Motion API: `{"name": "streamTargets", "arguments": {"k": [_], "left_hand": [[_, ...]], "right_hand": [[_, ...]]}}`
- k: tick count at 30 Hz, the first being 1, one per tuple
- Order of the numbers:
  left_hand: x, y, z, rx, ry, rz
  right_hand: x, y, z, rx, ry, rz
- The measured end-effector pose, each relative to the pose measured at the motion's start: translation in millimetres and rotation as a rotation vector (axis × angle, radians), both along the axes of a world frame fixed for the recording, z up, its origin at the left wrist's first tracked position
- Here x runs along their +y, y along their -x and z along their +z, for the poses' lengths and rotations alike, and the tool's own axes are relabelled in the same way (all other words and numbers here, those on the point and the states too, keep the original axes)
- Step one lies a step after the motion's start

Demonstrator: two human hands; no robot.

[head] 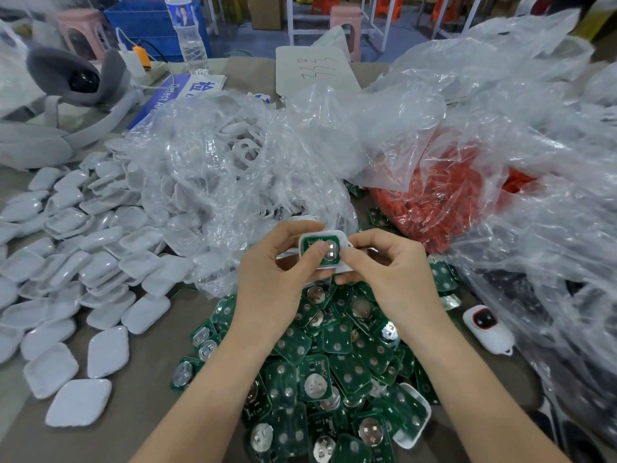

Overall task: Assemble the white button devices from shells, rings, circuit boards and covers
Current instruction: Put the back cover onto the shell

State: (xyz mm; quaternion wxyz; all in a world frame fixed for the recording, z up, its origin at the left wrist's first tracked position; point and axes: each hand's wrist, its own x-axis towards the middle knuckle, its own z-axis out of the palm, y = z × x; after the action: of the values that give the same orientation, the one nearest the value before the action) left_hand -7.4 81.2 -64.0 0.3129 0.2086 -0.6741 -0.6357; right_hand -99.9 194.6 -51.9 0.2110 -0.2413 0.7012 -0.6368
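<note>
Grey desk (150,412), left: heap of white rounded-square plastic covers (83,262); behind it, clear plastic bag of white shells (233,168). Centre: left grip (270,282) and right grip (390,265) both pinch one white plastic shell (312,238) with a green circuit board (330,250) seated inside, above a pile of loose green boards (334,362). Right: red rings in clear bag (444,202); finished white button device (484,325) lying on the desk

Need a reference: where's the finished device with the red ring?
Head view, right side: the finished device lies on the table between the circuit board pile and the clear plastic bag.
</note>
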Motion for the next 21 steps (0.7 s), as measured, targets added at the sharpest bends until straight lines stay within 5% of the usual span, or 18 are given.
{"name": "streamTargets", "arguments": {"k": [16, 21], "left_hand": [[1.3, -0.5, 5.3, 0.05, -0.134, -0.029], [0.2, 0.0, 5.4, 0.041, -0.186, -0.031]], "right_hand": [[4.9, 10.7, -0.1, 0.128, -0.017, -0.068], [8.1, 12.0, 7.7, 0.148, 0.146, -0.071]]}}
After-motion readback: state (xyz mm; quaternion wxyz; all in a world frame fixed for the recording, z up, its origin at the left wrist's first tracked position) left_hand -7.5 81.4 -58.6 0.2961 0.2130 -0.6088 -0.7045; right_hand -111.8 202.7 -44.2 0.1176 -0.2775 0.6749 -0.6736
